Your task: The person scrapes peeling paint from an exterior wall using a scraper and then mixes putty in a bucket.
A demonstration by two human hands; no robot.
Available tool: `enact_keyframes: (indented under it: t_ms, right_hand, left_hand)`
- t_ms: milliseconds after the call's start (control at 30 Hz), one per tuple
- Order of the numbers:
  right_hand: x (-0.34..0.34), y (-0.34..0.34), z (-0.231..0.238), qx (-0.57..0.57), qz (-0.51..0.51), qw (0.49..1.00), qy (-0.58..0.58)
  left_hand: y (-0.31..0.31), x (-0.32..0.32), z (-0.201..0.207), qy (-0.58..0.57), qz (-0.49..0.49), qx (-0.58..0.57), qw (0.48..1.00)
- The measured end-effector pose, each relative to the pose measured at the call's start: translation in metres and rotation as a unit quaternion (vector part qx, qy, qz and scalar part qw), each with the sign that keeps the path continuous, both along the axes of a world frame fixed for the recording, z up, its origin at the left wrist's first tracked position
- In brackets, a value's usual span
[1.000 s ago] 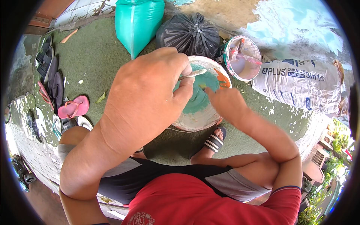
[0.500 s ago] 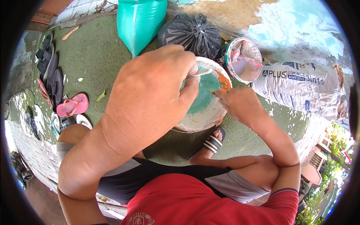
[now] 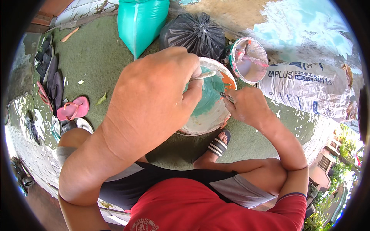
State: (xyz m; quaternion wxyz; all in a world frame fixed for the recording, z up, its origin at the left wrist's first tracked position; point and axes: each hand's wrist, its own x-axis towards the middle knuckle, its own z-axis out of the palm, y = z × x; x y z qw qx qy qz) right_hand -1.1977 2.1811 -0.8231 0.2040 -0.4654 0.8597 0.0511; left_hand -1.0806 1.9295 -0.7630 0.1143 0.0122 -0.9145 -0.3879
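Note:
A round white bucket stands on the floor between my feet, with green and orange paste smeared inside it. My left hand is above its left side, thumb and fingers pinched on a thin, pale, paste-smeared piece that juts over the bucket; the rest is hidden by the hand. At the bucket's right rim, my right hand is closed around a slim dark tool, its tip pointing in over the green paste. The fingers cover most of that tool, so its kind does not show.
Behind the bucket are a green sack, a tied black plastic bag and a smaller pail of pale liquid. A large paper sack lies at right by the wall. Slippers, including a pink one, lie at left.
My right hand has shifted slightly right, and the dark tool in its fingers shows more plainly. The left hand stays nearly in place with the pale piece.

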Motion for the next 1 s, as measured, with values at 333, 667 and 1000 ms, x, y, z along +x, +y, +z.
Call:
enact_keyframes:
  t_ms: [333, 667, 1000]
  right_hand:
    - [0.003, 0.001, 0.013, 0.023, -0.046, 0.998, -0.028]
    - [0.01, -0.001, -0.022, 0.029, -0.057, 0.998, 0.008]
    - [0.017, -0.004, -0.035, 0.073, 0.072, 0.992, 0.075]
  left_hand:
    - [0.002, 0.002, -0.002, 0.008, 0.01, -0.002, 1.0]
    - [0.001, 0.002, -0.001, 0.008, 0.005, -0.002, 1.0]
    - [-0.002, 0.002, -0.005, 0.011, 0.004, -0.005, 1.0]
